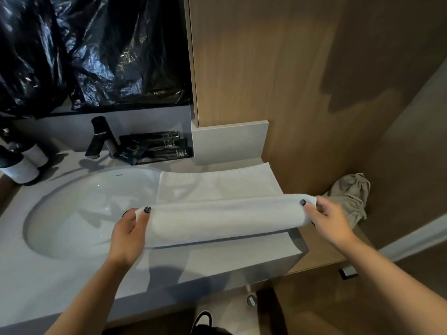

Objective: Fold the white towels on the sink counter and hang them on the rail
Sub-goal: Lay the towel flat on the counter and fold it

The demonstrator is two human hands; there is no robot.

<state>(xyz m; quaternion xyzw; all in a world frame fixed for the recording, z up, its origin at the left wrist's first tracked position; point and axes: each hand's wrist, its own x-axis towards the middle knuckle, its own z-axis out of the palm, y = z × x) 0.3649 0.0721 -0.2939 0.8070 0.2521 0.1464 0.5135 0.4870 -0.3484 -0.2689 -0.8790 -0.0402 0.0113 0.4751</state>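
Grey stone sink counter [72,281] with an oval white basin [79,213] fills the lower left, against a wood-panelled wall [302,81]. At the counter's right end, the left hand [130,235] pinches one end of a white terry towel [217,218] and the right hand [326,218] pinches the other, lifting its near edge into a folded roll while the rest lies flat toward the back right corner. Behind, at the back edge, stand a black faucet [99,139] and black sachets [154,146]; two dark bottles with white labels [21,163] sit at the left edge. Black plastic sheeting [92,49] hangs above. Right of the counter, a crumpled grey cloth [350,197] rests on a wooden ledge [321,252].
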